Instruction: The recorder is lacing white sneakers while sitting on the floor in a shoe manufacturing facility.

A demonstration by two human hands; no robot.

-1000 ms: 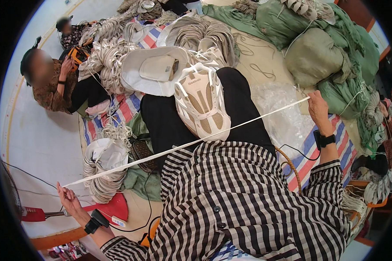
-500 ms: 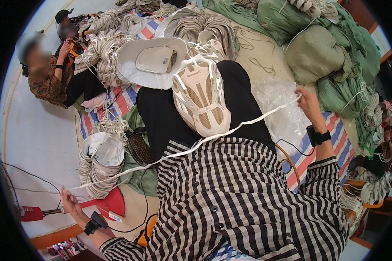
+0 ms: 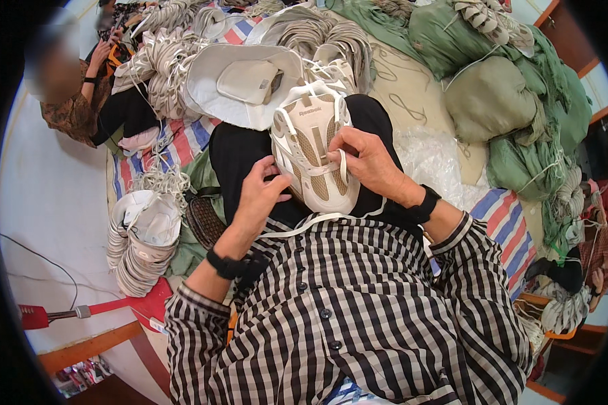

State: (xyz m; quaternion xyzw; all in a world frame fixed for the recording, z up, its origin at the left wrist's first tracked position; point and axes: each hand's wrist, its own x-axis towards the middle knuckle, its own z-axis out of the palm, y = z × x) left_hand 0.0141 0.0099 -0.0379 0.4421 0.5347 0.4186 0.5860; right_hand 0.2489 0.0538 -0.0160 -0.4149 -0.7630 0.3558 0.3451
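Note:
A beige and white shoe upper point(image 3: 323, 182) with tan mesh rests on my lap, its toe toward me. A flat white shoelace point(image 3: 302, 227) runs across my shirt below the toe. On the upper's right side, my right hand point(image 3: 373, 162) pinches the lace between thumb and forefinger, and a short loop hangs beneath the fingertips. Against the left edge lies my left hand point(image 3: 258, 196), its fingers bent and apart, with nothing visible between them. Both wrists wear a black band.
Beyond my knees lie a pale grey brimmed hat point(image 3: 243, 84) and bundles of shoe uppers point(image 3: 172, 84). Another stack of uppers point(image 3: 145, 239) stands at left, near a red tool point(image 3: 148, 300). Green sacks point(image 3: 486, 94) fill the far right. A person point(image 3: 71, 98) sits far left.
Both hands have come inward from far out at the sides, where the lace was stretched between them, to the shoe upper. The lace now hangs slack across my lap.

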